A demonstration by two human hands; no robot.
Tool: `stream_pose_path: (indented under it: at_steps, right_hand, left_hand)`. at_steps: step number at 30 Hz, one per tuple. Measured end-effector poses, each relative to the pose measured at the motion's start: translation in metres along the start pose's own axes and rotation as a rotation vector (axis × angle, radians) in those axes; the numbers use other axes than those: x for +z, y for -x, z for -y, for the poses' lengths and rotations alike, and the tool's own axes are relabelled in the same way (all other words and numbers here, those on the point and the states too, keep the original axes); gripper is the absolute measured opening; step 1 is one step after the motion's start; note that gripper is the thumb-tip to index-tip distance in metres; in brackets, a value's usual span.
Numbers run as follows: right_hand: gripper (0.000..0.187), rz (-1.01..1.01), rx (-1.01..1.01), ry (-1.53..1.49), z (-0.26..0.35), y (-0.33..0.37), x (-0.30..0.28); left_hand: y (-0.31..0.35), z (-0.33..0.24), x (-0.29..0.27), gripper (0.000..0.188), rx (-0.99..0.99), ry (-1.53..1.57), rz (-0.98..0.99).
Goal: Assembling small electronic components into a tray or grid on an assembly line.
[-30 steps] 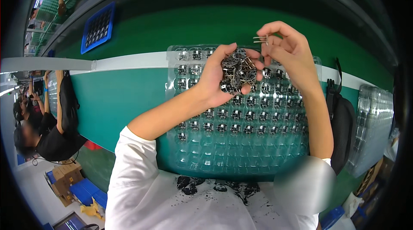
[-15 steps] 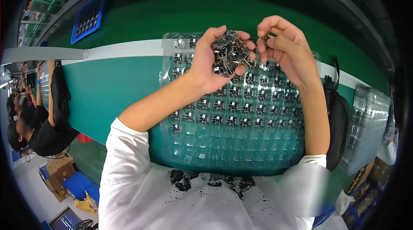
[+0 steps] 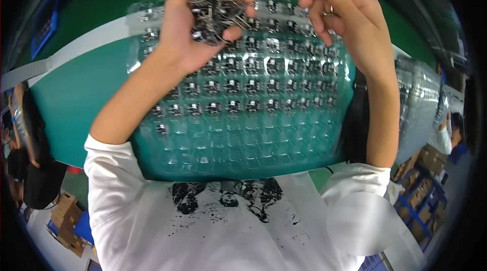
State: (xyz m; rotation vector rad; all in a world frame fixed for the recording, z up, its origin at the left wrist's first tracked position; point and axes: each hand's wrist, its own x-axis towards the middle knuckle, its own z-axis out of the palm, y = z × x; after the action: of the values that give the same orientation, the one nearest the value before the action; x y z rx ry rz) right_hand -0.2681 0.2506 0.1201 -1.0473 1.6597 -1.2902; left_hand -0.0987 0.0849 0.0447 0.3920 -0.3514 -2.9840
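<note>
In my left hand (image 3: 177, 35) lies a heaped pile of small dark electronic components with thin metal pins (image 3: 218, 13); the palm is cupped and the fingers curl round it. To its right, my right hand (image 3: 368, 30) hangs over the tray's far right part, thumb and fingers bent together. A small metallic glint shows between them, apparently one pinned component, mostly hidden. Beneath both hands is a clear plastic blister tray (image 3: 243, 144). Its far rows of pockets hold similar black components (image 3: 233, 86); the near rows show bare pockets, apart from one component (image 3: 162, 129) at the left.
The tray lies on a green work surface (image 3: 86, 83) crossed by a pale strip (image 3: 96, 42). A black bag (image 3: 355, 119) and stacked clear trays (image 3: 418, 93) stand at the right. At the far left is a blue tray (image 3: 45, 22); a person in black sits nearer.
The whole view has shifted, so the tray and hands appear further left and higher. My right hand has moved away from the pile in my left hand, widening the gap.
</note>
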Motion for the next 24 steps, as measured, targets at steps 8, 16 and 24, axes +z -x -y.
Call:
stream_pose_path:
  at_steps: [8,16,24]
  right_hand:
    - [0.026,-0.203,0.200,-0.012,-0.032,0.099,-0.018]
    - [0.041,-0.122,-0.347,1.002,-0.064,0.156,-0.010]
    - [0.024,-0.071,0.010,0.899,-0.040,0.183,-0.018]
  left_hand:
    - [0.005,0.001,-0.012,0.038,0.088,-0.130,0.007]
    - [0.005,0.006,0.004,0.040,0.032,0.016,-0.055]
    - [0.008,0.002,0.006,0.038,0.072,-0.045,-0.087]
